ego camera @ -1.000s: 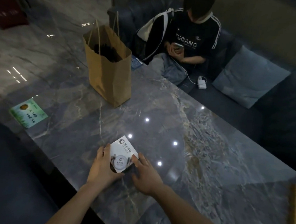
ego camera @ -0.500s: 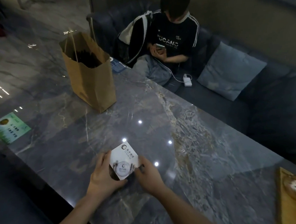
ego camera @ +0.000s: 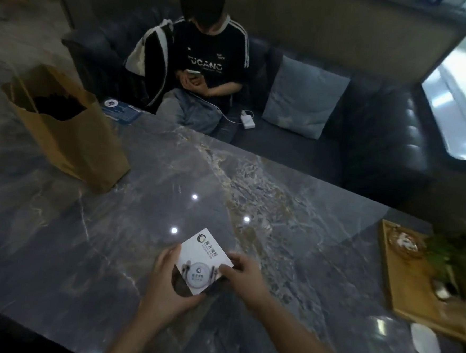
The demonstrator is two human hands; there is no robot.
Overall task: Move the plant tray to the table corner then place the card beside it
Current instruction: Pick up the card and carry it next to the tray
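Observation:
A white card [ego camera: 203, 260] with a round plate picture and a logo is held just above the dark marble table [ego camera: 112, 223], near its front edge. My left hand [ego camera: 169, 285] grips its left and lower edge. My right hand [ego camera: 242, 276] pinches its right edge. The wooden plant tray [ego camera: 411, 288] lies at the table's right end, with a green plant [ego camera: 452, 252] and a small round dish [ego camera: 405, 242] on it. The tray stands well to the right of both hands.
A brown paper bag [ego camera: 69, 134] stands at the table's far left. A blue leaflet [ego camera: 120, 110] lies behind it. A person sits on the dark sofa [ego camera: 366, 147] across the table, beside a grey cushion [ego camera: 303, 98]. A white oval object [ego camera: 425, 341] lies in front of the tray.
The view has swung to the right, bringing the tray and plant into sight. Both hands have lifted the card slightly and moved it rightwards. The green card at far left has left the view.

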